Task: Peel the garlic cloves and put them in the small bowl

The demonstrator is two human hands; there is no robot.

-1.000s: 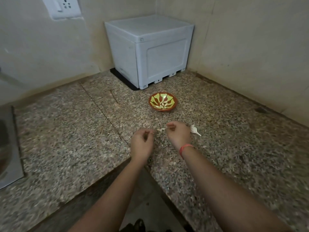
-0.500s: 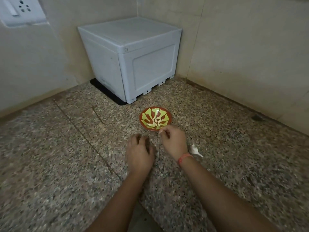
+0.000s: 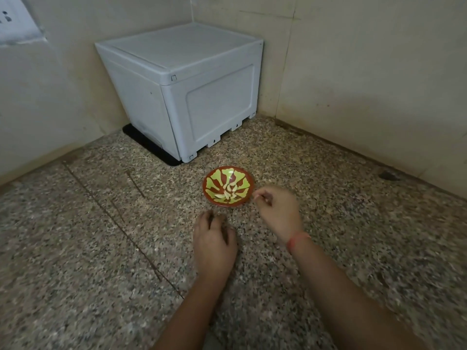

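Pale peeled garlic cloves (image 3: 228,192) are heaped in the red-green small bowl (image 3: 246,178). The right hand (image 3: 278,210) and left hand (image 3: 214,239) are held curled; whether anything is pinched cannot be told.

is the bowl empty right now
No, several peeled cloves lie together inside the bowl.

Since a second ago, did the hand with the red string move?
Yes. The right hand went forward to the small bowl; its fingertips are now beside the bowl's right rim.
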